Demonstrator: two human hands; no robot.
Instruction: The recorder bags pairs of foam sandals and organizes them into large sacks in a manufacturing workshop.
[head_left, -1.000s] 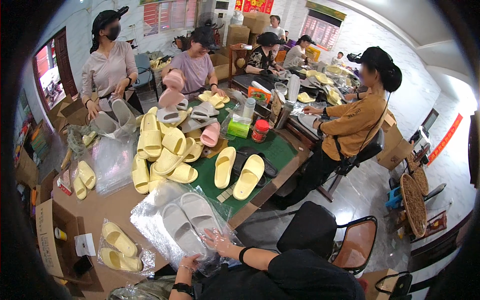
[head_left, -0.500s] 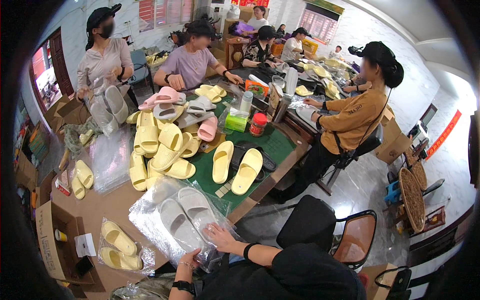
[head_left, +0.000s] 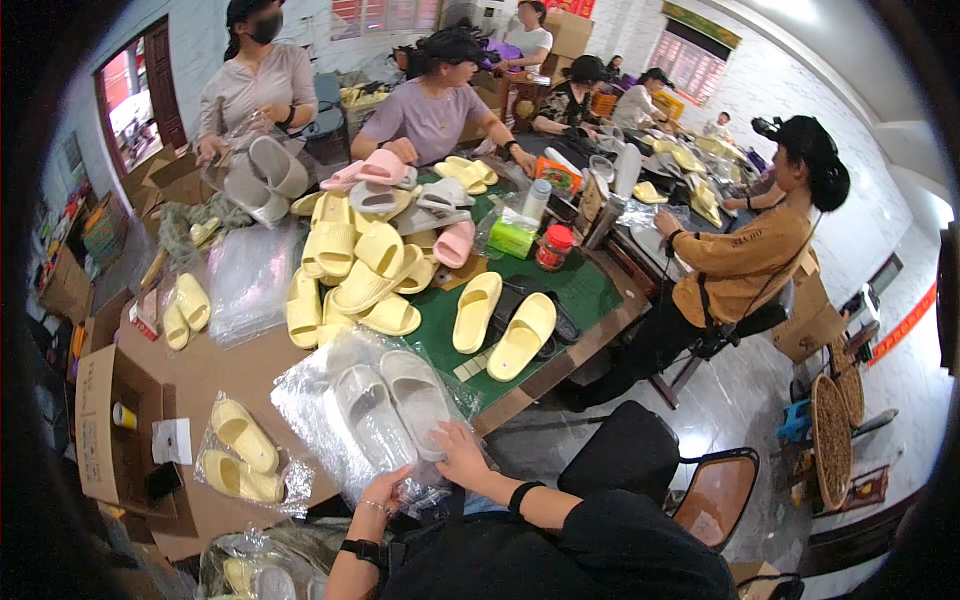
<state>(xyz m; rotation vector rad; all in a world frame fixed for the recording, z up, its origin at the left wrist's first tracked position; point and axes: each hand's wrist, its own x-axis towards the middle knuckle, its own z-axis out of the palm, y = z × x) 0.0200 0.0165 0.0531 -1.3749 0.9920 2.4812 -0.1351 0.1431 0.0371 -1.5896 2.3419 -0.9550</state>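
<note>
Left fingers and right fingers touch a clear bag around grey slippers

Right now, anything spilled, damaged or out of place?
No spill or damage shows; the bagged grey pair lies side by side. Odd: a cup, apparently inside the open carton, a strange spot for one. Slipper pile is jumbled, colours mixed.

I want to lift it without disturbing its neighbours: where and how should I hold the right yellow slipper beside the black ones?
Probably by the strap of that yellow slipper, coming from your near side: the strap arches over the sole, its opening toward you, leaving room beneath. Black slippers lie close behind it.
</note>
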